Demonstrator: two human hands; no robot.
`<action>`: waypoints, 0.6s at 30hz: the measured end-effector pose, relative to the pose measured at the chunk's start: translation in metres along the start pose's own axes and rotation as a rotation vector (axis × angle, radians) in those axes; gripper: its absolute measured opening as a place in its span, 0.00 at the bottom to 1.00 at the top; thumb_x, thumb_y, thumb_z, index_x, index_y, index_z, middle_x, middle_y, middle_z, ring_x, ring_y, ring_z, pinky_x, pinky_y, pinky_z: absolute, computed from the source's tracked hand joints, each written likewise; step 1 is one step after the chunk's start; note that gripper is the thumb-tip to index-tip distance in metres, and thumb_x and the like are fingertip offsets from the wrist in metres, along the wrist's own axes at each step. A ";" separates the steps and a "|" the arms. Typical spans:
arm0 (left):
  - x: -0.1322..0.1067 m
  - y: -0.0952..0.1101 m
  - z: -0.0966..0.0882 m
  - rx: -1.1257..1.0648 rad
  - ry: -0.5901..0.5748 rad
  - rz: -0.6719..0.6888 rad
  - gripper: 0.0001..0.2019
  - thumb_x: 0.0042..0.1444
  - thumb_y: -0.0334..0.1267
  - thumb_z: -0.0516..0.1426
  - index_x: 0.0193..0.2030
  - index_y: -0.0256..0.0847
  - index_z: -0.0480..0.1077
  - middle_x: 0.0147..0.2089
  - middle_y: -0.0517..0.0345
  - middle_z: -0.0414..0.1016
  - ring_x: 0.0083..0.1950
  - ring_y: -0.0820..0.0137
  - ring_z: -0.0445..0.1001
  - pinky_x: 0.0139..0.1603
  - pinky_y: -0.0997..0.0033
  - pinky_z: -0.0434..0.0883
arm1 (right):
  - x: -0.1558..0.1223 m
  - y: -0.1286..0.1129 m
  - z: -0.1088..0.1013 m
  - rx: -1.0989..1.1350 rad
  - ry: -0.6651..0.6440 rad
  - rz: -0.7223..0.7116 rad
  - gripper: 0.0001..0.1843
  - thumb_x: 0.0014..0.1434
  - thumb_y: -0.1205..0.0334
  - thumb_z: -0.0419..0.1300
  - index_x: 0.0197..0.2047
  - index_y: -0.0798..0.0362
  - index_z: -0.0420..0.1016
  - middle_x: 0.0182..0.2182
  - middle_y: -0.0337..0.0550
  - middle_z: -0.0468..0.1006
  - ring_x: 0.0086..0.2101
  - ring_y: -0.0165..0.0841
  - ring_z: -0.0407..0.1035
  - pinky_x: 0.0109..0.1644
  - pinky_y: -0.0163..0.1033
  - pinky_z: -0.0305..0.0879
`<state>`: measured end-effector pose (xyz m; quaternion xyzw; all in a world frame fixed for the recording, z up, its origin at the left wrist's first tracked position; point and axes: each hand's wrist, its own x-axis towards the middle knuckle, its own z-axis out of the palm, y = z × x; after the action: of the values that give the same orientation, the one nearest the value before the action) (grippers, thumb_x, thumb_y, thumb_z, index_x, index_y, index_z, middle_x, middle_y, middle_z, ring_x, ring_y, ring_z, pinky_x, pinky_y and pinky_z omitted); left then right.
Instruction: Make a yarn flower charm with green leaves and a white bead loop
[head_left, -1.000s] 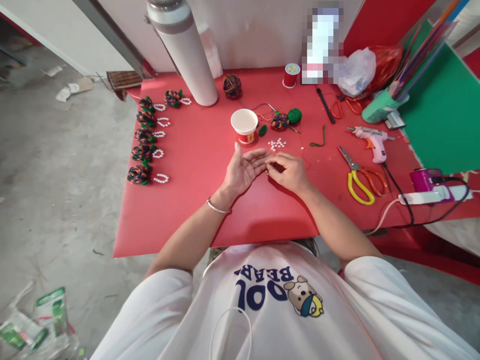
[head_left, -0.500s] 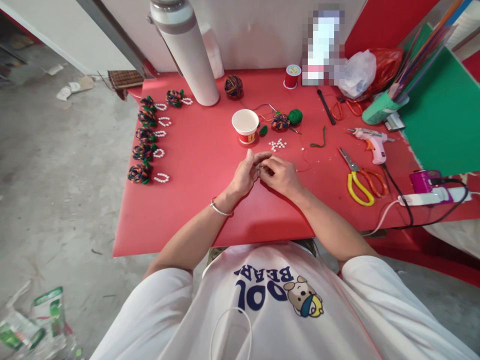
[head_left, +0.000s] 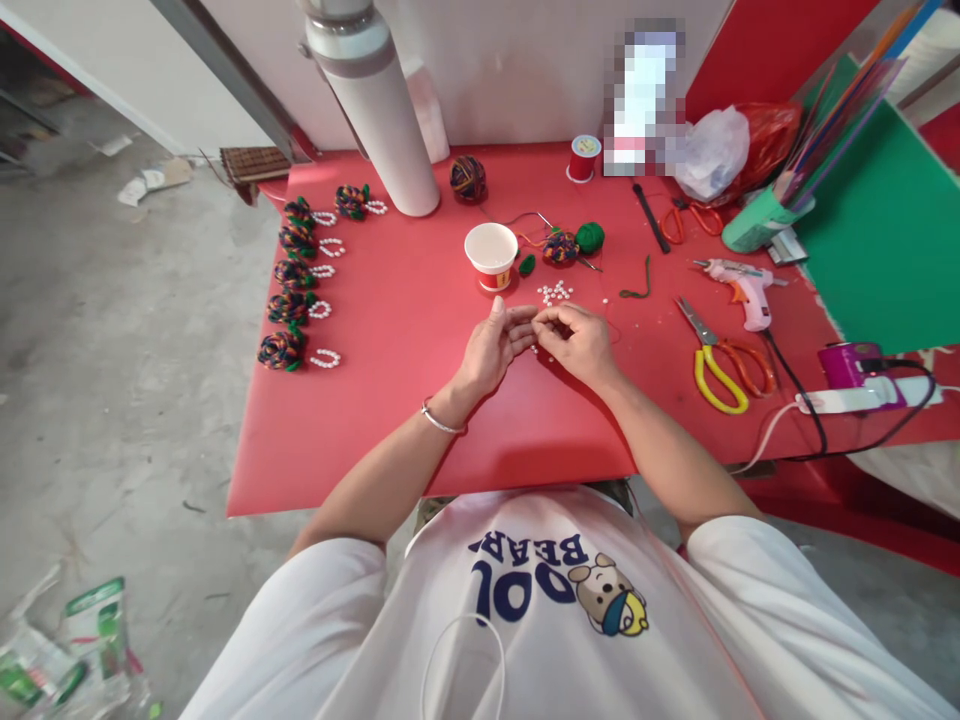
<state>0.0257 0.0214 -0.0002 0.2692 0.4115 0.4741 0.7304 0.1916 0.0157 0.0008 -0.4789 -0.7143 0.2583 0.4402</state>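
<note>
Palm turned inward and fingers stretched out, my left hand (head_left: 491, 350) is open, thumb pointing up. Its fingertips meet my right hand (head_left: 574, 340), whose thumb and forefinger are pinched together. What the pinch holds is too small to make out. Below the right fingers are tiny pearl beads (head_left: 534, 350). A thin red thread (head_left: 616, 330) curves on the table beside the right hand. Just beyond the hands lies a pile of loose white beads (head_left: 555, 291), with a white and red paper cup (head_left: 491, 250) to its left.
Multicoloured yarn flowers (head_left: 281, 350) with bead loops (head_left: 325, 358) line the left side. A tall bottle (head_left: 382, 120), yarn ball (head_left: 468, 178), green yarn (head_left: 590, 238) and thread spool (head_left: 583, 158) stand behind. Scissors (head_left: 720, 365) and a pink glue gun (head_left: 742, 285) lie right.
My right hand has shifted slightly, its pinched fingers now higher against the left fingertips. The left fingers have spread flatter, and small beads now show below the right fingers.
</note>
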 end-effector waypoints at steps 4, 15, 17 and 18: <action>0.002 0.000 -0.003 -0.026 -0.004 0.009 0.31 0.70 0.67 0.56 0.46 0.38 0.82 0.45 0.48 0.85 0.45 0.66 0.85 0.45 0.71 0.80 | -0.003 -0.004 0.001 0.007 -0.040 -0.166 0.08 0.70 0.57 0.63 0.42 0.48 0.84 0.45 0.48 0.87 0.44 0.37 0.81 0.51 0.43 0.77; 0.001 0.000 -0.002 0.010 -0.030 0.017 0.29 0.69 0.66 0.57 0.44 0.38 0.82 0.39 0.51 0.84 0.41 0.67 0.83 0.41 0.72 0.79 | -0.003 0.003 0.012 0.010 -0.082 -0.157 0.07 0.69 0.60 0.65 0.40 0.48 0.86 0.44 0.48 0.89 0.45 0.38 0.83 0.53 0.45 0.79; 0.001 -0.001 -0.003 0.044 -0.071 0.034 0.27 0.69 0.64 0.59 0.42 0.37 0.81 0.39 0.50 0.84 0.42 0.66 0.84 0.43 0.70 0.79 | -0.002 0.001 0.010 0.042 -0.024 -0.100 0.07 0.68 0.59 0.66 0.40 0.48 0.86 0.44 0.47 0.89 0.42 0.37 0.82 0.49 0.44 0.79; 0.001 -0.002 -0.003 0.058 -0.097 0.045 0.26 0.68 0.62 0.61 0.41 0.37 0.81 0.38 0.50 0.84 0.42 0.65 0.84 0.44 0.69 0.80 | -0.002 0.000 0.009 0.052 0.010 -0.069 0.07 0.67 0.57 0.66 0.39 0.48 0.87 0.43 0.47 0.89 0.40 0.36 0.82 0.46 0.43 0.78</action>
<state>0.0240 0.0214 -0.0034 0.3223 0.3829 0.4647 0.7305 0.1846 0.0148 -0.0044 -0.4434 -0.7213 0.2590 0.4648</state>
